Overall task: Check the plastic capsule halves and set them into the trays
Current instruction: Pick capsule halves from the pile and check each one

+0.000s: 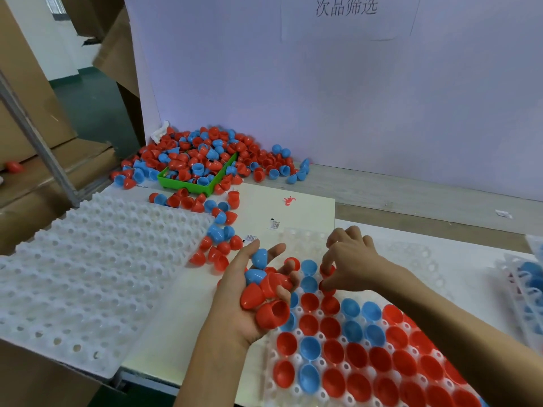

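Fingers [328, 264] of the right hand [349, 259] curl down and pinch a red capsule half [327, 272] at the upper edge of the filled rows, centre-right of frame; the half is mostly hidden under the fingertips, so its facing cannot be told. Left hand [252, 295], palm up at centre, cups a handful of halves [269, 286], fingers curled round them: blue ones near the thumb, red ones lower. One red half in the palm points its rounded tip lower left; another at the heel shows its open mouth toward the camera.

Working tray [293, 362], white with round sockets, fills the lower right; seated halves [332, 351], red and blue, sit open side up in rows, long axis down into the sockets. Right hand sits directly over the top row, left hand overlaps the tray's left edge and covers a few sockets.

Empty tray [88, 259], white, bumps up, lies at left. Loose halves [217, 230] scatter between it and the hands, tips pointing every way. Green bin [188, 183] at upper centre is heaped, and a big pile [211, 151] spills round it against the white backboard [323, 98], which carries printed characters at top. Cardboard boxes [29, 113] stand at upper left. Another tray [529, 277] with blue halves shows at right edge, blurred.
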